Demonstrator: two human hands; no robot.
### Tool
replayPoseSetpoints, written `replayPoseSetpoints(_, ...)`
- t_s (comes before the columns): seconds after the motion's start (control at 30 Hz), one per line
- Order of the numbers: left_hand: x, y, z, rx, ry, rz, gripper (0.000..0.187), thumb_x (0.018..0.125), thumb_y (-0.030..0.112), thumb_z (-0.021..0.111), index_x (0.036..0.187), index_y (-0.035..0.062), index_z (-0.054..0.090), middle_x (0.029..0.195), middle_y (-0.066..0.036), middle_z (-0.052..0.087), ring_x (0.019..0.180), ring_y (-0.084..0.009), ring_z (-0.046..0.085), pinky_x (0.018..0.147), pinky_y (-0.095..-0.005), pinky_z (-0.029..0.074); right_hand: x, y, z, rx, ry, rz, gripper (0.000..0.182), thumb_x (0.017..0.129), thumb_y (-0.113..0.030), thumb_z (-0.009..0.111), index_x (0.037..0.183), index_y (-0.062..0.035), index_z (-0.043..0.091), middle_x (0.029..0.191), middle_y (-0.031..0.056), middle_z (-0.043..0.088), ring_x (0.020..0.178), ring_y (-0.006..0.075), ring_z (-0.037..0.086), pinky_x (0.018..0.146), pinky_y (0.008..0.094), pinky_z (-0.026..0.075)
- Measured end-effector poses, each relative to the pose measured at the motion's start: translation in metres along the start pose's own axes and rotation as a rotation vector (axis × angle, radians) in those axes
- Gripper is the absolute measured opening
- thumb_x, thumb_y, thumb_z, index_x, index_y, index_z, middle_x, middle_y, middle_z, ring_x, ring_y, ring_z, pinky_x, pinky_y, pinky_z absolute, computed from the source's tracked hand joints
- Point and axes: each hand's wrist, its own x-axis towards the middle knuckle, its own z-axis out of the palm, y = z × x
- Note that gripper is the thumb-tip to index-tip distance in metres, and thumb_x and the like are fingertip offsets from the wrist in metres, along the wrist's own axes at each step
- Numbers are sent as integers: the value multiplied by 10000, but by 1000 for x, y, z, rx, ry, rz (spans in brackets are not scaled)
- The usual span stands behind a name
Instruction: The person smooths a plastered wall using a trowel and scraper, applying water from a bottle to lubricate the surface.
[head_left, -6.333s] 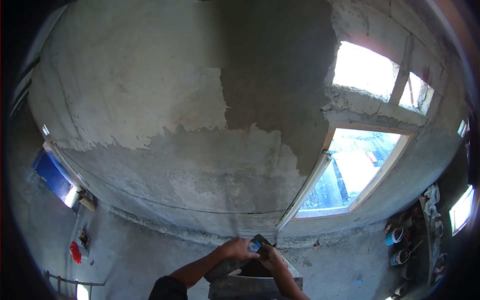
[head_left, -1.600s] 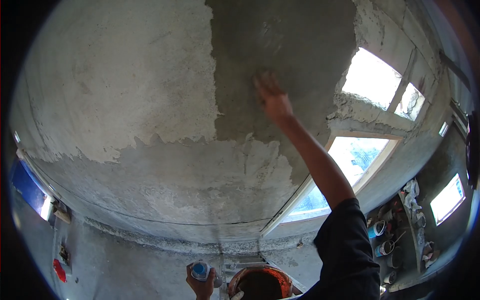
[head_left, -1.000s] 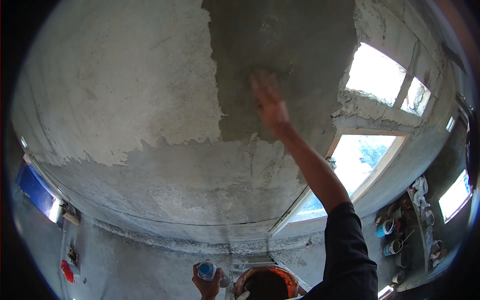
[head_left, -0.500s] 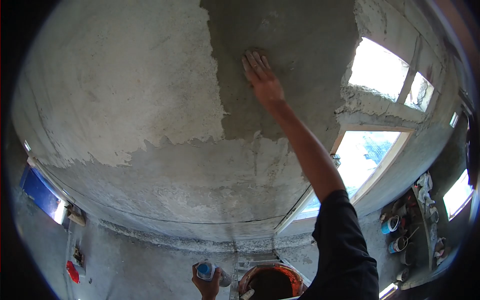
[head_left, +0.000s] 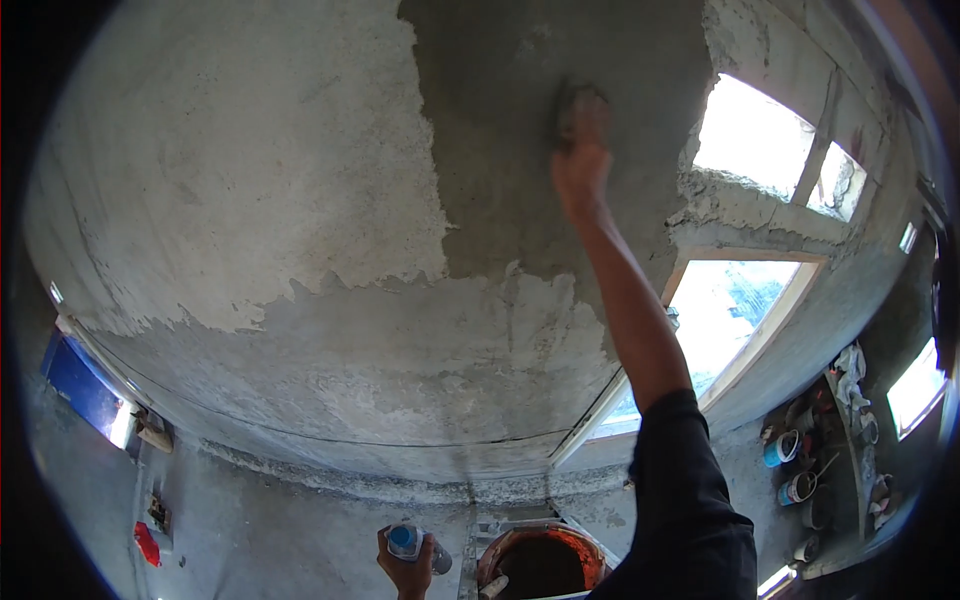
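Note:
My right hand [head_left: 582,150] is raised against the dark, damp-looking patch [head_left: 500,190] of the wall. Motion smears its fingers, and whatever lies beneath them is too blurred to make out. Low in the view, my left hand [head_left: 407,572] is closed around a clear bottle with a blue cap [head_left: 404,538], its top facing me. Just right of the bottle sits an orange-rimmed bucket [head_left: 590,550] with dark contents. Lighter, rough plaster [head_left: 270,150] borders the dark patch on the left.
A ladder [head_left: 468,560] stands by the bucket. Window openings [head_left: 740,300] are at the right. Several buckets [head_left: 797,488] are on the floor at the lower right. A blue panel [head_left: 80,385] and a red object [head_left: 147,543] lie at the left.
My right hand has moved to the right across the dark patch and is now blurred. My left hand has shifted slightly left with the bottle.

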Motion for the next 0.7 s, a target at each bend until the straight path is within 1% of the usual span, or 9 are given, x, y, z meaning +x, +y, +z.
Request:
replayPoseSetpoints(0.07, 2, -2, 5, 14, 35, 38, 444, 649, 168, 824, 965, 26, 547, 782, -63, 633, 685, -158, 615, 661, -306, 505, -14, 16, 49, -281, 102, -333, 676, 759, 52, 576, 1394, -88, 391, 1382, 217, 428, 1296, 399, 388, 1030, 432, 423)
replayPoseSetpoints(0.13, 2, 1, 11, -53, 6, -27, 444, 651, 166, 822, 969, 25, 545, 786, -63, 635, 686, -159, 616, 663, -306, 506, -35, -4, 67, -176, -167, -474, 663, 765, 39, 592, 1387, -91, 403, 1376, 202, 441, 1272, 419, 411, 1010, 442, 443)
replayPoseSetpoints(0.2, 1, 4, 10, -109, -16, -87, 444, 654, 164, 820, 973, 24, 544, 790, -64, 636, 687, -160, 618, 665, -307, 508, -52, -16, 60, -100, -193, -449, 659, 764, 40, 594, 1384, -90, 409, 1385, 194, 436, 1275, 420, 406, 1013, 442, 441)
replayPoseSetpoints(0.27, 1, 6, 9, -82, -30, 39, 442, 663, 155, 811, 985, 22, 540, 795, -68, 639, 696, -161, 622, 675, -307, 512, -52, -25, 54, -15, -215, -428, 656, 764, 42, 596, 1380, -88, 415, 1394, 186, 431, 1279, 420, 401, 1016, 442, 439)
replayPoseSetpoints(0.33, -2, 9, 8, -101, -20, 20, 438, 664, 151, 810, 985, 21, 542, 801, -72, 642, 703, -163, 625, 680, -311, 513, -45, -17, 34, 67, 55, -253, 641, 767, 30, 605, 1372, -81, 427, 1385, 197, 434, 1283, 416, 394, 1062, 448, 390)
replayPoseSetpoints(0.43, -5, 9, 6, -139, -10, -25, 432, 665, 144, 808, 985, 21, 546, 814, -80, 648, 717, -167, 630, 691, -318, 516, -17, -10, 22, -34, 252, -71, 647, 763, 38, 610, 1373, -85, 430, 1382, 195, 438, 1290, 388, 394, 1104, 440, 339)
replayPoseSetpoints(0.57, -5, 6, 6, -44, -37, 9, 434, 655, 140, 813, 975, 25, 543, 812, -78, 648, 723, -167, 634, 699, -320, 516, -32, -13, 56, -112, 74, -214, 667, 743, 67, 603, 1371, -71, 428, 1388, 207, 424, 1305, 369, 378, 1132, 432, 290)
replayPoseSetpoints(0.63, -5, 9, 9, -45, -37, 0, 435, 653, 138, 815, 974, 26, 543, 811, -77, 648, 724, -167, 636, 702, -319, 516, -46, -19, 51, -37, -244, -413, 687, 721, 91, 600, 1369, -52, 424, 1404, 212, 405, 1310, 338, 386, 1123, 420, 304)
replayPoseSetpoints(0.7, -5, 13, 9, -90, -80, -13, 382, 688, 117, 778, 979, 25, 548, 828, -55, 617, 739, -139, 606, 685, -291, 501, -47, -17, 42, -20, -137, -330, 685, 718, 87, 603, 1366, -48, 427, 1407, 208, 403, 1309, 330, 391, 1102, 418, 338)
